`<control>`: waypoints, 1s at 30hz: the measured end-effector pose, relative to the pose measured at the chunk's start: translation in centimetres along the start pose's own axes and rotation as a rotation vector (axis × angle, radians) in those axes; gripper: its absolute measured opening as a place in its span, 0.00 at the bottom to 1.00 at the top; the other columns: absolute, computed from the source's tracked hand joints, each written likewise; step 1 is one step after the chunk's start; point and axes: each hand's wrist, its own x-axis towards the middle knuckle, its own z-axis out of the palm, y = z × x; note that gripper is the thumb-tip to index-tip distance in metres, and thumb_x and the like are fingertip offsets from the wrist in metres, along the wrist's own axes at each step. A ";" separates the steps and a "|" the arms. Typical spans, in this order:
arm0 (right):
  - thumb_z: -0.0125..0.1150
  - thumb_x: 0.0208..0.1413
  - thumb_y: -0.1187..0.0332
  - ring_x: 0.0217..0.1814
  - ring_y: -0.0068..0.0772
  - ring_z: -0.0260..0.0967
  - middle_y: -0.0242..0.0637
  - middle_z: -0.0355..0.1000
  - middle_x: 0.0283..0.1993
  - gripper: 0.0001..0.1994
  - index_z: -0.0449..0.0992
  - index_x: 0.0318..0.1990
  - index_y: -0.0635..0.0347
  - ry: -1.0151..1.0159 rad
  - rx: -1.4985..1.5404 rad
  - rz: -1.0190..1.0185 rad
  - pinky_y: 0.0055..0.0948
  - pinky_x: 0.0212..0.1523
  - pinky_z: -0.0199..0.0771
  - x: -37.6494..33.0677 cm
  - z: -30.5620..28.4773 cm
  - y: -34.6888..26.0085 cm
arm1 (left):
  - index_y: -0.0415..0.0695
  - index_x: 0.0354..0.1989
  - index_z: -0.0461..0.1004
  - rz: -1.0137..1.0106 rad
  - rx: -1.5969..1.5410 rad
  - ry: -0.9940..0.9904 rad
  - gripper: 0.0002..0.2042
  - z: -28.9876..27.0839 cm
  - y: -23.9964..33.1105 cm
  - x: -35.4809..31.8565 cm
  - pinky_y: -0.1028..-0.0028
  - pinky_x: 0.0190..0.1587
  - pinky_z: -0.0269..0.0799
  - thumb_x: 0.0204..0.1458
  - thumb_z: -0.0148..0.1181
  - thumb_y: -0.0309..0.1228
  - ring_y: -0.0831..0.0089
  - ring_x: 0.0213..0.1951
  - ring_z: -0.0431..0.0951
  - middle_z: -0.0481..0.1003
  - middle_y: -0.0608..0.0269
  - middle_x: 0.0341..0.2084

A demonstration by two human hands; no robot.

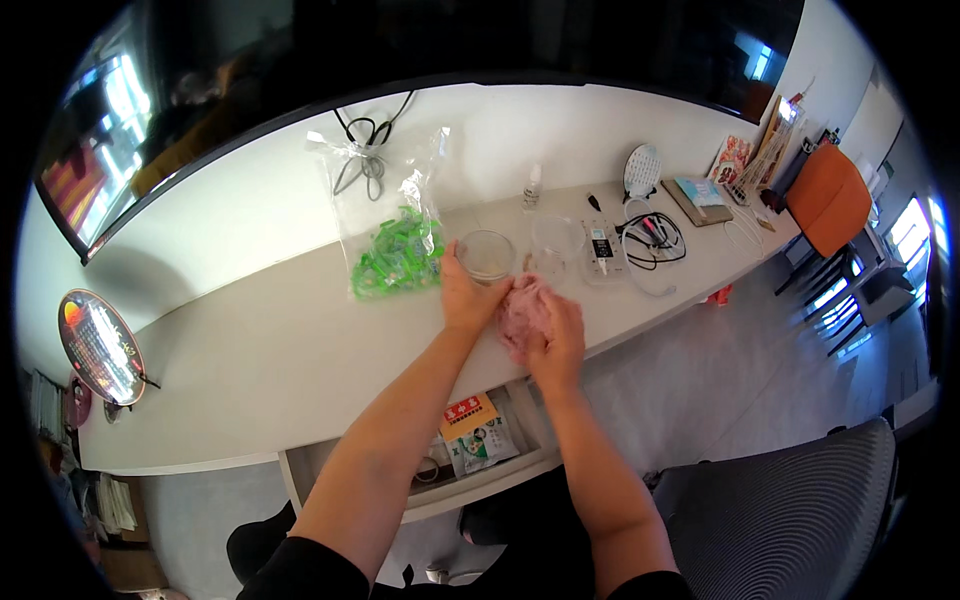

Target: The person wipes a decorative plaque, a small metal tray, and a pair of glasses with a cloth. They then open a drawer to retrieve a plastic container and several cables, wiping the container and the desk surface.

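White desk (250, 350): plastic bag (392, 225) beside held container (487, 257); open drawer (490, 487) below.

Forearms (400, 410) outstretched, left fingers (453, 270) cupped, right fingers (568, 318) curled

The head-worn fisheye camera, the left of a side-by-side pair, looked down and forward from above both forearms (385, 425), near the left hand (468, 298) and right hand (562, 345) mid-frame, yet wide enough to catch the long desk (270, 350), the wall-mounted television (480, 40) and the floor (690, 380).
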 end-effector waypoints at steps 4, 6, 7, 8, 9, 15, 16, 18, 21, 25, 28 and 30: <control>0.54 0.44 0.77 0.47 0.52 0.63 0.43 0.66 0.50 0.19 0.74 0.48 0.59 0.190 -0.144 -0.247 0.43 0.50 0.65 2.4 -4.9 -4.3 | 0.37 0.59 0.55 0.164 -0.042 -0.144 0.45 -3.2 2.9 -2.8 0.61 0.57 0.59 0.28 0.75 0.34 0.49 0.55 0.63 0.63 0.46 0.52; 0.53 0.44 0.76 0.47 0.50 0.63 0.43 0.67 0.49 0.18 0.76 0.46 0.58 0.007 -0.306 -0.402 0.41 0.50 0.65 2.8 -7.0 -6.2 | 0.40 0.58 0.57 0.396 -0.058 -0.214 0.44 -4.0 3.9 -4.6 0.59 0.57 0.59 0.28 0.74 0.33 0.51 0.54 0.64 0.64 0.48 0.52; 0.53 0.43 0.75 0.47 0.49 0.63 0.43 0.67 0.49 0.18 0.76 0.46 0.58 -0.086 -0.382 -0.475 0.40 0.50 0.65 2.7 -7.6 -6.6 | 0.41 0.57 0.57 0.439 -0.063 -0.255 0.43 -4.5 5.0 -5.3 0.58 0.56 0.58 0.27 0.73 0.32 0.51 0.54 0.64 0.64 0.49 0.52; 0.53 0.42 0.76 0.47 0.48 0.64 0.42 0.67 0.49 0.19 0.77 0.45 0.58 -0.038 -0.358 -0.299 0.40 0.49 0.65 2.6 -8.3 -5.8 | 0.42 0.57 0.58 0.488 -0.077 -0.300 0.43 -4.9 6.6 -5.9 0.58 0.56 0.58 0.27 0.72 0.32 0.52 0.53 0.64 0.64 0.51 0.51; 0.53 0.41 0.76 0.46 0.47 0.64 0.41 0.68 0.49 0.19 0.77 0.45 0.57 0.012 -0.330 -0.124 0.40 0.49 0.65 2.5 -9.2 -3.9 | 0.43 0.57 0.59 0.537 -0.092 -0.344 0.42 -5.1 7.8 -6.5 0.57 0.55 0.57 0.26 0.72 0.31 0.52 0.52 0.65 0.65 0.52 0.51; 0.54 0.42 0.76 0.47 0.43 0.64 0.39 0.69 0.47 0.18 0.78 0.43 0.52 -0.010 -0.431 -0.400 0.41 0.48 0.65 2.4 -14.0 -7.7 | 0.42 0.58 0.59 0.512 -0.109 -0.523 0.44 -5.9 10.7 -9.2 0.61 0.59 0.57 0.24 0.73 0.31 0.52 0.56 0.61 0.65 0.51 0.51; 0.54 0.43 0.76 0.47 0.43 0.65 0.40 0.69 0.46 0.17 0.78 0.43 0.51 -0.091 -0.367 -0.397 0.41 0.48 0.65 1.6 -13.2 -8.6 | 0.42 0.58 0.59 0.481 -0.099 -0.507 0.44 -6.5 10.6 -9.7 0.62 0.59 0.57 0.24 0.74 0.31 0.53 0.57 0.61 0.65 0.51 0.51; 0.54 0.45 0.77 0.47 0.45 0.65 0.41 0.68 0.47 0.18 0.77 0.46 0.51 -0.092 -0.497 -0.277 0.40 0.50 0.64 1.1 -14.4 -6.3 | 0.43 0.58 0.59 0.411 -0.085 -0.470 0.45 -8.6 10.9 -11.2 0.62 0.60 0.56 0.24 0.74 0.32 0.55 0.57 0.60 0.65 0.52 0.51; 0.54 0.46 0.77 0.49 0.47 0.64 0.44 0.67 0.49 0.21 0.74 0.51 0.52 -0.001 -0.338 -0.180 0.39 0.53 0.64 0.1 -13.9 -7.0 | 0.42 0.58 0.57 0.123 -0.101 -0.437 0.46 -14.7 10.6 -13.6 0.64 0.58 0.60 0.26 0.76 0.34 0.58 0.56 0.65 0.67 0.53 0.50; 0.55 0.47 0.77 0.53 0.49 0.62 0.45 0.64 0.53 0.25 0.69 0.56 0.52 -0.113 0.071 -0.178 0.40 0.54 0.64 -1.0 -8.0 -11.6 | 0.40 0.57 0.57 -0.092 0.012 -0.319 0.46 -23.2 6.0 -18.3 0.65 0.55 0.66 0.26 0.77 0.38 0.59 0.52 0.69 0.69 0.53 0.48; 0.57 0.48 0.74 0.55 0.51 0.61 0.46 0.63 0.53 0.24 0.68 0.56 0.53 -0.263 -0.091 -0.216 0.43 0.55 0.63 -3.5 -1.4 -11.8 | 0.38 0.56 0.57 -0.210 0.088 -0.182 0.45 -27.3 3.2 -21.3 0.66 0.54 0.67 0.26 0.78 0.36 0.60 0.52 0.70 0.69 0.51 0.48; 0.58 0.49 0.70 0.56 0.52 0.60 0.46 0.63 0.53 0.22 0.69 0.55 0.54 -0.347 -0.343 -0.268 0.44 0.55 0.62 -5.4 0.4 -12.6 | 0.38 0.55 0.57 -0.311 0.152 -0.099 0.44 -28.6 2.3 -22.4 0.66 0.53 0.67 0.27 0.77 0.35 0.60 0.52 0.70 0.69 0.51 0.48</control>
